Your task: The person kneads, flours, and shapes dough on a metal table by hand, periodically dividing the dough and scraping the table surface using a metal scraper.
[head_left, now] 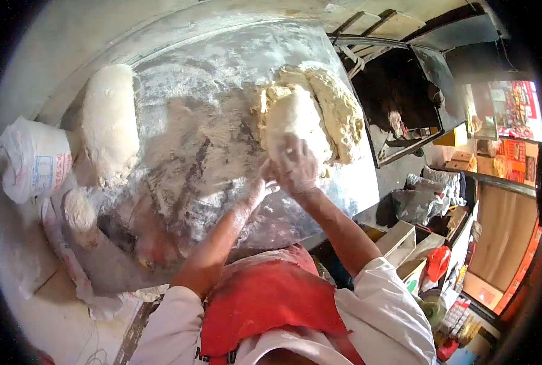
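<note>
Big dough point(290, 112): lying on the right part of the floury desk point(222, 58), just past both hands, near end right under the fingers.
Right hand point(301, 169): laid on top of the near end of the dough, dusted white and a bit blurred; grip spread wide, fingers apart.
Left hand point(260, 185): close beside the other one, at the near left corner of the dough; grip bent a little, maybe touching the edge, too blurry to say if pinching or just resting.
Dough look: pale and fat, in two long parts side by side, with a deep crease between; white and smooth on top of the left part, yellow, lumpy and rough on the right part and around the far edge.
Long dough point(109, 125): well apart on the left side of the desk, plump like a pillow, mostly smooth, ragged at the near end.
Small pale lump point(81, 212): near the ragged end of the long dough.
White bag point(36, 161): left of the long dough, printed in red and blue.
Desk top: smeared with flour, dark and patchy in the middle, bright with light near the right edge.
Clothes: red apron point(271, 307), white sleeves point(386, 304).
</note>
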Demonstrator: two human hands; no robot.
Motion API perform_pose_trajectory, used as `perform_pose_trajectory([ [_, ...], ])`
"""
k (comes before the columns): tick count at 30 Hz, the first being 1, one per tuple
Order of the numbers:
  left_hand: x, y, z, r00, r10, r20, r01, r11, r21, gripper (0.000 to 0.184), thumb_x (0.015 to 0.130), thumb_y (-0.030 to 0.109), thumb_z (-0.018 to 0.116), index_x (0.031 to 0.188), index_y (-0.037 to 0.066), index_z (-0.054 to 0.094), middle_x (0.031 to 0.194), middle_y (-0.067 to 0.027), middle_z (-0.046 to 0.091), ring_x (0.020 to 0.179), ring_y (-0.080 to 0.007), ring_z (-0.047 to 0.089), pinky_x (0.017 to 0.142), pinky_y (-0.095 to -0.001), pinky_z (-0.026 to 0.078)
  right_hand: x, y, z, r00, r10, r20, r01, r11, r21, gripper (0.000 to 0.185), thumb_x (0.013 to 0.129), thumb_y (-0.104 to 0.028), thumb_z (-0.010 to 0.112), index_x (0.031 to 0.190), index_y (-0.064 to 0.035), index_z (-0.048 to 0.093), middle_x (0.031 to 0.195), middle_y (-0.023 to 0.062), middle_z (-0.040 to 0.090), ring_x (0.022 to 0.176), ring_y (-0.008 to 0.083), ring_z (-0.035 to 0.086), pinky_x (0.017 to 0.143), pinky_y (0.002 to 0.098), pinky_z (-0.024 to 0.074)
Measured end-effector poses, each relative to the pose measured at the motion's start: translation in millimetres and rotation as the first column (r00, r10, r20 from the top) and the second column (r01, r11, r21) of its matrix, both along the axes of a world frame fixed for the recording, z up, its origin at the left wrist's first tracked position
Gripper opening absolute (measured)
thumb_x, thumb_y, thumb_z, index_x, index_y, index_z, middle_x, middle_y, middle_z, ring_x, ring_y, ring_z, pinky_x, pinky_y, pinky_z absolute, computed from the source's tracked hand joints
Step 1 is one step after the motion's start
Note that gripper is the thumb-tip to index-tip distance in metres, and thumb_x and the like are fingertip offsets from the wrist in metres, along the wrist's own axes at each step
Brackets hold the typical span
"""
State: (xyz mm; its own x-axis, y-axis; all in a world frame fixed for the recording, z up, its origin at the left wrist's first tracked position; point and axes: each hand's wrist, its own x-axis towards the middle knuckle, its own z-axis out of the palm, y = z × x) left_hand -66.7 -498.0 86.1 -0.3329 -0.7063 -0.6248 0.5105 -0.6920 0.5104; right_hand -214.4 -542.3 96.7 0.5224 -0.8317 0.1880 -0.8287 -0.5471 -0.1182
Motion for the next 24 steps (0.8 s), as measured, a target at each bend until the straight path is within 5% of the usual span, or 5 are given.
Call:
perform_pose_trajectory([
  [12,32.2,12.2,-59.4,0.901,-0.092,0.425,0.117,0.993,-0.033,0.09,0.095,0.067,0.04,0.158,0.008,0.013,0.163,-0.018,0.014,0.151,-0.0327,0.013,0.124,-0.0432,0.006,-76.8,-61.4,20.5,0.464,-0.474,0.748,0.111,0.869,0.482,0.049,0.082,-0.017,0.08,0.127,-0.0115,0.06,0.13,0.0168,0.054,0.122,0.0314,0.054,0.099,0.0445,0.0512],
  [15,49.7,-1.4,-44.4,0.801,0.512,0.311,-0.481,0.859,-0.176,0.078,0.095,0.046,0.057,0.15,0.0,0.028,0.143,-0.0252,0.042,0.131,-0.0338,0.048,0.113,-0.0487,0.039,-151.7,-112.8,16.0,0.873,-0.382,0.304,0.382,0.922,0.062,0.045,0.088,-0.021,0.074,0.128,-0.009,0.059,0.128,0.0174,0.054,0.123,0.0318,0.052,0.104,0.0441,0.0455],
  [18,110.2,-0.1,-12.2,0.903,0.421,0.088,-0.425,0.905,0.032,0.068,0.094,0.041,0.06,0.144,0.001,0.038,0.121,-0.0185,0.058,0.104,-0.0282,0.064,0.082,-0.04,0.059,-259.4,-161.9,-53.0,0.33,-0.559,0.761,-0.083,0.785,0.613,0.049,0.098,-0.041,0.059,0.126,-0.0009,0.061,0.124,0.0154,0.061,0.108,0.0251,0.06,0.097,0.0371,0.0465],
  [21,189.2,30.2,-69.2,-0.295,-0.248,0.923,0.47,0.803,0.367,0.06,0.095,0.043,0.06,0.135,-0.002,0.052,0.123,-0.0224,0.062,0.107,-0.0355,0.065,0.093,-0.0433,0.053,-267.8,-194.7,-69.6,0.541,-0.68,0.495,0.023,0.6,0.8,0.058,0.101,-0.05,0.051,0.135,-0.0034,0.057,0.128,0.0044,0.062,0.115,0.017,0.058,0.098,0.0347,0.0478],
  [24,193.9,33.1,-44.0,-0.081,0.117,0.99,0.045,0.992,-0.114,0.05,0.097,0.032,0.06,0.135,0.0,0.052,0.128,-0.0242,0.059,0.121,-0.0369,0.056,0.101,-0.0468,0.046,-248.0,-219.7,-93.8,0.289,-0.923,0.255,0.026,0.274,0.961,0.069,0.098,-0.059,0.051,0.141,-0.0056,0.051,0.133,0.0062,0.059,0.113,0.018,0.059,0.091,0.0378,0.0521],
])
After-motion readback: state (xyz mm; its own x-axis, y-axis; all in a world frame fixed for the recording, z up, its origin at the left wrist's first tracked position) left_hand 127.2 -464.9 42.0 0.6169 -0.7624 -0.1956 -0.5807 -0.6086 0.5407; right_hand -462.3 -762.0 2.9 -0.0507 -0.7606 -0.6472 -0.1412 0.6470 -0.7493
